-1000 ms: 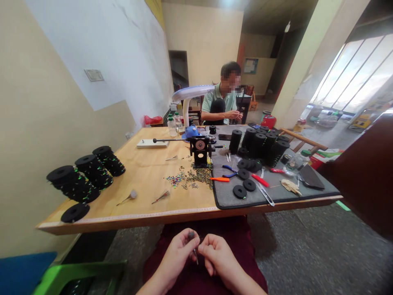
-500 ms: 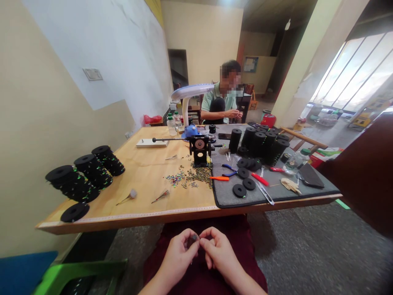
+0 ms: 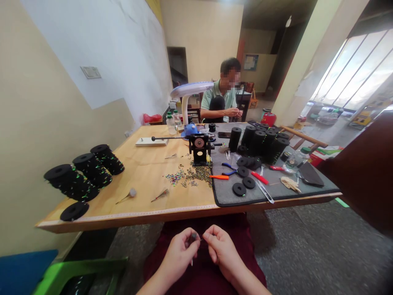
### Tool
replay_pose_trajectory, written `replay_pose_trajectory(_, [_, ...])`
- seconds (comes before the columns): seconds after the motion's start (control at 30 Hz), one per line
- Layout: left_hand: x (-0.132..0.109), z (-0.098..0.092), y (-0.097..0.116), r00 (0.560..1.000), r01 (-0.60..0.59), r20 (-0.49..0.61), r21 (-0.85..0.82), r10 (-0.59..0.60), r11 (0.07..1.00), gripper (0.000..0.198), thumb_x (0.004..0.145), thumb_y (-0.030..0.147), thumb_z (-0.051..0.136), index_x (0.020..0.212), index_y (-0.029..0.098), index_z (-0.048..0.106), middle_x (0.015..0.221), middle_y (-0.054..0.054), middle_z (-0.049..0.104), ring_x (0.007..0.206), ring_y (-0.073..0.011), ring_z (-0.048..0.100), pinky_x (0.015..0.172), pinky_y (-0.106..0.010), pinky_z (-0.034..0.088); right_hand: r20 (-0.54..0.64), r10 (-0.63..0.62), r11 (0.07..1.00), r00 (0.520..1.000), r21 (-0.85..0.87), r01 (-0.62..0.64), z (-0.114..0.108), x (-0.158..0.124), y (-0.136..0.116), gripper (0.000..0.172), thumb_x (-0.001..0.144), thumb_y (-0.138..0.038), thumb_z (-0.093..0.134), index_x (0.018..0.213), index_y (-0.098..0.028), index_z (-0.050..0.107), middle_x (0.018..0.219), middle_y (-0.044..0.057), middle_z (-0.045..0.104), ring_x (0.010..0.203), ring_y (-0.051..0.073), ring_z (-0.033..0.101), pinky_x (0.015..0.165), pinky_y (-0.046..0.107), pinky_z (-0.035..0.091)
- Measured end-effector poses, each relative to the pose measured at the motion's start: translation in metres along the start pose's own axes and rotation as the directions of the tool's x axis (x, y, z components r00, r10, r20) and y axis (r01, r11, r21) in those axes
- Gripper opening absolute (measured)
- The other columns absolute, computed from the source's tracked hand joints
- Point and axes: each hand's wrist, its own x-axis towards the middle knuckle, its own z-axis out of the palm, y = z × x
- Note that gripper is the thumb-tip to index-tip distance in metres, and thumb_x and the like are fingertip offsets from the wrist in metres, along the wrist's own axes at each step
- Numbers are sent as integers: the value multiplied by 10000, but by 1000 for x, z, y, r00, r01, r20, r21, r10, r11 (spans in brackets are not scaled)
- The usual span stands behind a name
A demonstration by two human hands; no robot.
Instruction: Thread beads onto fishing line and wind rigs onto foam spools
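Above my lap, my left hand (image 3: 179,252) is closed around a small dark grey piece (image 3: 193,236), too small to name. A thin pale tip shows below that hand's fingers. My right hand (image 3: 221,250) is closed in a pinch, slightly apart from the left. A fine dark line seems to run between the two sets of fingertips, but what the right fingers hold is too small to make out. Beyond my hands, the wooden table (image 3: 123,219) carries small metal parts (image 3: 199,173) and coloured beads (image 3: 175,178) in loose piles.
A black winding device (image 3: 200,149) and a desk lamp (image 3: 190,131) stand mid-table. Black foam spools (image 3: 92,169) are stacked left, with more (image 3: 259,141) on the grey mat (image 3: 227,196), beside pliers (image 3: 230,169) and an orange-handled tool (image 3: 219,177). A person (image 3: 222,98) sits beyond.
My right hand has moved a little to the right, opening a small gap between the fingertips. The left hand keeps its hold on the dark piece.
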Motion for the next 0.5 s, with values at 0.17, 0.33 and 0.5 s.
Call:
replay_pose_trajectory(0.17, [0, 0, 5, 991, -99, -81, 84, 106, 992, 127, 690, 260, 610, 604, 171, 579, 558, 22, 529, 542, -125, 448, 526, -216, 363, 27, -15, 1000, 1000, -17, 16, 0, 1, 3, 400, 699, -546, 641, 687, -189, 463, 283, -135, 372, 267, 26, 184, 347, 189, 70])
replay_pose_trajectory(0.33, [-1, 0, 12, 993, -52, -98, 74, 59, 996, 171, 664, 320, 655, 597, 166, 626, 533, 19, 553, 515, -128, 440, 518, -223, 347, 50, 3, 998, 999, -66, 0, 0, 0, 2, 416, 707, -572, 619, 713, -191, 453, 306, -130, 403, 282, 31, 206, 353, 187, 94])
replay_pose_trajectory(0.5, [-1, -5, 12, 994, -69, -80, 50, 72, 996, 225, 683, 389, 667, 657, 165, 670, 629, -28, 636, 624, -174, 525, 611, -246, 405, 95, 31, 988, 995, -152, -16, 1, -3, -4, 370, 714, -521, 619, 748, -178, 484, 315, -128, 423, 284, 32, 241, 367, 183, 127])
